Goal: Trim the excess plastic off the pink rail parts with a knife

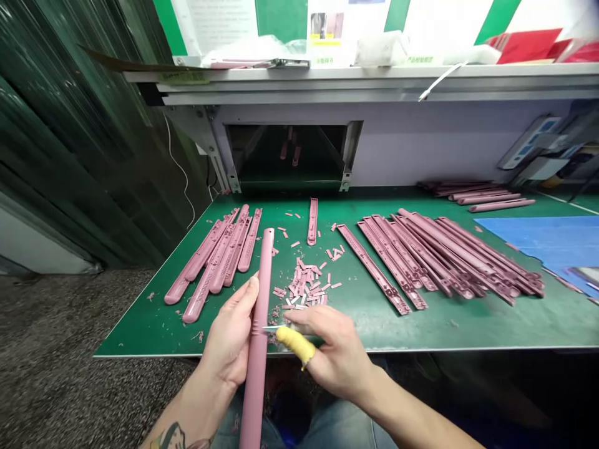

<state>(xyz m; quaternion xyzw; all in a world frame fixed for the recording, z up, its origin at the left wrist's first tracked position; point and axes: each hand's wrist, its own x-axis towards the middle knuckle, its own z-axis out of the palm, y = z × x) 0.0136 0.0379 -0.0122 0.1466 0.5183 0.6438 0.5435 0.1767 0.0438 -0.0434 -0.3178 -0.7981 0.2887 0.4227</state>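
Note:
My left hand [236, 330] is closed round a long pink plastic strip [262, 312], thumb along its edge. The strip stands nearly lengthwise to me, its lower end reaching past the table's front edge. In my right hand [334, 349] is a small knife with a thin metal blade [274, 328], its handle hidden by the fingers. A yellow cover [296, 346] wraps the right thumb. The blade's tip meets the strip's right edge, level with some small ridges. Just beyond the right hand lies a heap of short pink offcuts [306, 282].
Several pink strips [224, 249] lie at the left of the green table [154, 324]. A larger pile [430, 249] is at the right, with more strips [491, 193] behind. One short piece [313, 221] lies before a dark opening [290, 156]. A shelf [374, 84] spans above.

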